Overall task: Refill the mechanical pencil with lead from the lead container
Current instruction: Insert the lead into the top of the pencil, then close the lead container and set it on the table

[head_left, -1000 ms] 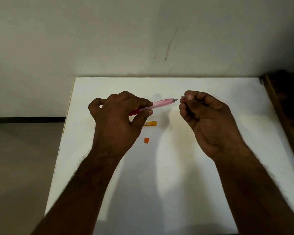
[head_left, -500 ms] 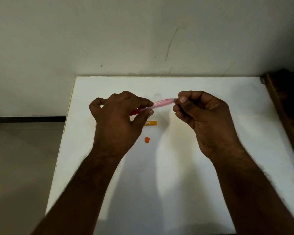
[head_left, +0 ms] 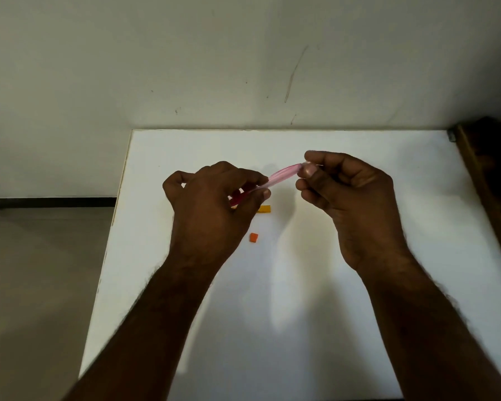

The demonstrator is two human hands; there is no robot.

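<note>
My left hand (head_left: 211,209) grips the lower part of a pink mechanical pencil (head_left: 281,176), which slants up to the right above the white table (head_left: 315,328). My right hand (head_left: 347,198) is closed, and its thumb and forefinger pinch the pencil's upper right end; anything small between those fingertips is hidden. The yellow-orange lead container (head_left: 264,209) lies flat on the table just under my left hand, which partly covers it. Below the container lies a small orange cap (head_left: 253,237) on its own.
The table's far edge meets a pale wall. Its left edge drops to a grey floor (head_left: 41,270). Dark wooden furniture (head_left: 492,175) runs along the table's right side.
My right hand has moved left from a small gap to the pencil's end and now pinches it. The left hand has tilted the pencil's right end a little higher.
</note>
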